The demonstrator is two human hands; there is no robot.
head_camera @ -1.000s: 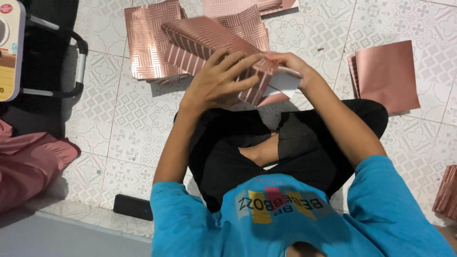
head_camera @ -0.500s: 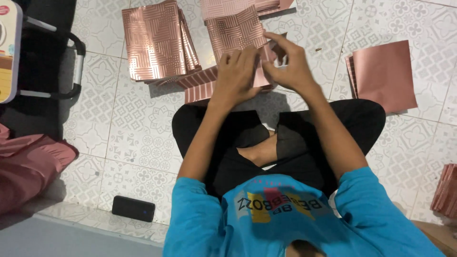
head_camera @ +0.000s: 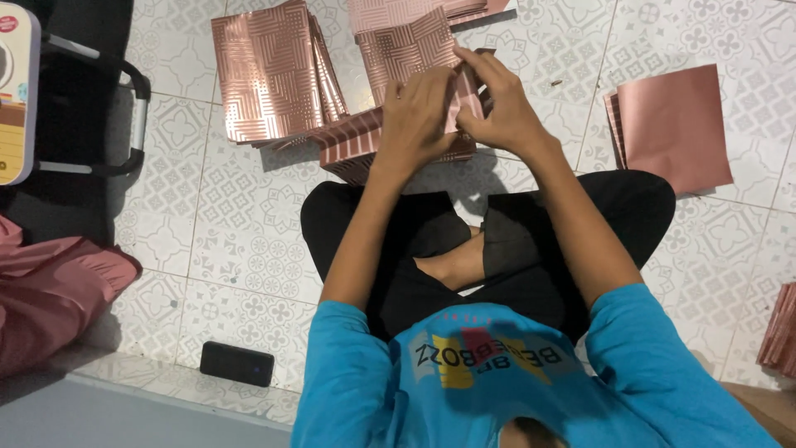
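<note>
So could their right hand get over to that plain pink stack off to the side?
Probably yes. The right hand is busy folding the patterned sheet with the left hand, but only bare tiled floor lies between it and the plain pink stack.

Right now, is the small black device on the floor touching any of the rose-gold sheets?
No. The black device lies alone on the tiled floor near the person's left side, well apart from the stack of patterned sheets.

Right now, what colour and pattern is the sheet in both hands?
Shiny rose-gold sheet with embossed line pattern; head view shows it best.
</note>
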